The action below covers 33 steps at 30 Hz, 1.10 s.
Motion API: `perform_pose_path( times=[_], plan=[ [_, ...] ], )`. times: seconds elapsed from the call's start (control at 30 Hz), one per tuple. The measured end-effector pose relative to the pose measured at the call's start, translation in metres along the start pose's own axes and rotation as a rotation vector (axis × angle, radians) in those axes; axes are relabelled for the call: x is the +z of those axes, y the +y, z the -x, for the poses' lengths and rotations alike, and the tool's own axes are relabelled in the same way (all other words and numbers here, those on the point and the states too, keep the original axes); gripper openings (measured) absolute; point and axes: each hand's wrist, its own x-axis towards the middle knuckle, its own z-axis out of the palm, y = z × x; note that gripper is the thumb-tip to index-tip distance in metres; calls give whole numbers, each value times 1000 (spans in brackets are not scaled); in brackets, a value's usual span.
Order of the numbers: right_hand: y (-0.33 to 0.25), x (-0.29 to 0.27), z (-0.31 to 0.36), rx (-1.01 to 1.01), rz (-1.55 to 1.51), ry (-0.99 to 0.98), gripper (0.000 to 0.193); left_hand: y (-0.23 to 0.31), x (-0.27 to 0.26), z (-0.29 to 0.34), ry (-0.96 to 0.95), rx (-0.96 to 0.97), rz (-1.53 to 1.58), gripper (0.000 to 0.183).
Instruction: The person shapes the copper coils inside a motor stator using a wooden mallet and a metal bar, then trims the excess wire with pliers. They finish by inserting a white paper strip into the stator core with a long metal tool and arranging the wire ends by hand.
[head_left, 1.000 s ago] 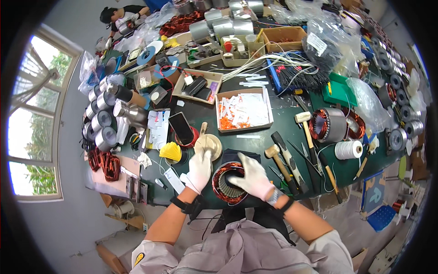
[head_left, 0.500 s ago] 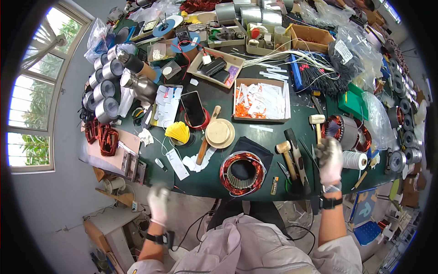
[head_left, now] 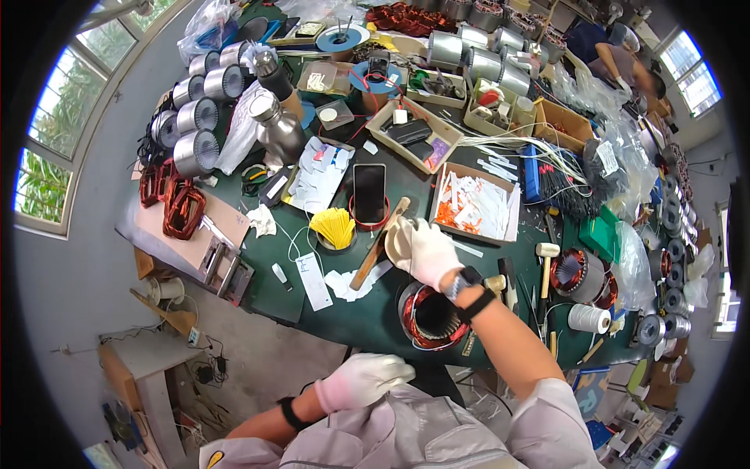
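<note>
My right hand (head_left: 428, 254), in a white glove, reaches over the bench and grips a round, stepped wooden disc (head_left: 397, 244) by its side. The disc is tilted up on edge beside a long wooden stick (head_left: 378, 248). Just below that forearm, a motor stator (head_left: 439, 342) with copper windings stands at the bench's front edge, partly covered by the wrist. My left hand (head_left: 367, 381), gloved too, rests low in front of my body with fingers stretched out and nothing seen in it. Yellow paper slips (head_left: 333, 228) fan out of a round holder left of the stick.
A phone (head_left: 369, 187) and a carton of white and orange strips (head_left: 476, 205) lie beyond the disc. Mallets (head_left: 547, 250), a second wound stator (head_left: 582, 275) and a white cord spool (head_left: 588, 318) are at right. Another person (head_left: 617, 62) is at the far right.
My right hand has left the mallet at right and moved left onto the wooden disc, tipping it up from lying flat. My left hand has come in toward my body. The view has turned.
</note>
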Motion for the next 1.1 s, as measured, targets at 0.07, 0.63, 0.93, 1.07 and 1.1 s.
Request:
perform_pose_path(
  times=[0.07, 0.63, 0.93, 1.07, 1.1],
  plan=[
    [1, 14, -16, -1, 46, -24, 77, 18, -27, 22, 87, 15, -104, 21],
    [-36, -114, 181, 178, 18, 313, 74, -79, -43, 17, 238, -440, 50, 23],
    [-50, -64, 131, 141, 19, -9, 65, -71, -36, -35, 36, -192, -152, 66],
    [-40, -48, 104, 27, 24, -65, 43, -59, -32, -74, 176, -3, -15, 109],
    [-36, -39, 97, -6, 87, -80, 33, -64, -20, -79, 269, 27, 41, 110]
  ],
)
